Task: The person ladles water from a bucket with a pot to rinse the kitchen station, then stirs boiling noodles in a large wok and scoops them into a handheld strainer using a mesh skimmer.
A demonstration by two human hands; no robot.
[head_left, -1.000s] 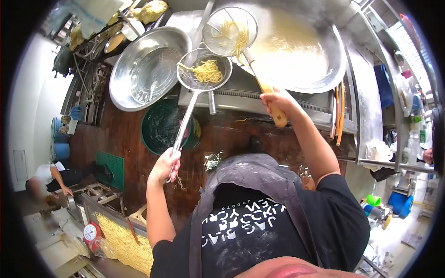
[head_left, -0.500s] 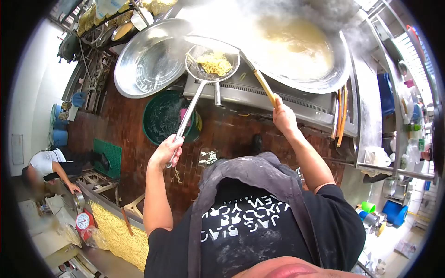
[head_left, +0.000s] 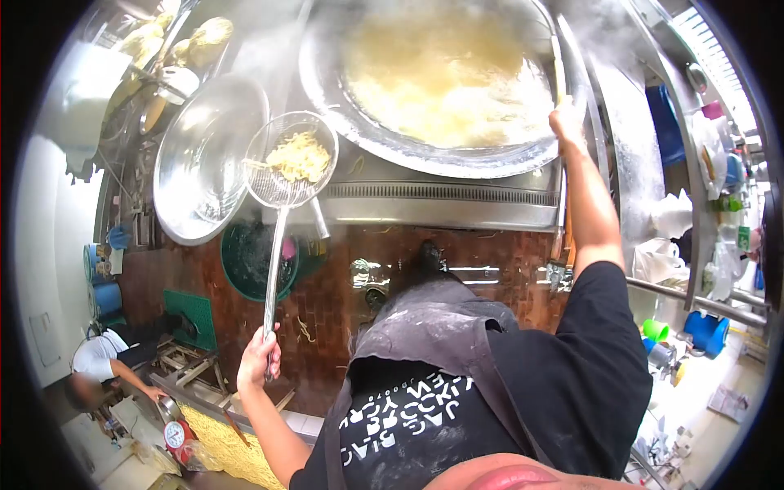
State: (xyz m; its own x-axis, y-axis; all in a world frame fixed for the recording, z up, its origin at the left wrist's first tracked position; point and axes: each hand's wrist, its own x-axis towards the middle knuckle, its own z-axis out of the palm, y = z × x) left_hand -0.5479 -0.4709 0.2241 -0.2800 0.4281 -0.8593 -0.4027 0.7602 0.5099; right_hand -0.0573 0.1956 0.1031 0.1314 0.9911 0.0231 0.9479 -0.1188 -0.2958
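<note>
My left hand (head_left: 260, 357) is closed on the long metal handle of a mesh strainer (head_left: 280, 189). Yellow noodles (head_left: 299, 157) lie in the strainer, which overlaps the right edge of a big metal basin (head_left: 196, 163). My right hand (head_left: 567, 124) is closed round the handle of the second strainer (head_left: 559, 69) at the right rim of a large steaming pan (head_left: 457, 167). That handle runs upward along the rim; its mesh head cannot be made out. Cloudy, bubbling liquid (head_left: 441, 90) fills the pan.
A green tub (head_left: 237, 261) stands on the brown floor below the basin. Sticks (head_left: 569, 233) lean on the stove front (head_left: 441, 214). At lower left are a person (head_left: 98, 355), a red scale (head_left: 177, 437) and many noodles (head_left: 224, 445). Metal shelving rises at right.
My right hand has swung the second strainer from beside the noodle strainer to the pan's right side. The noodle strainer remains in my left hand. The view has shifted, and steam still drifts.
</note>
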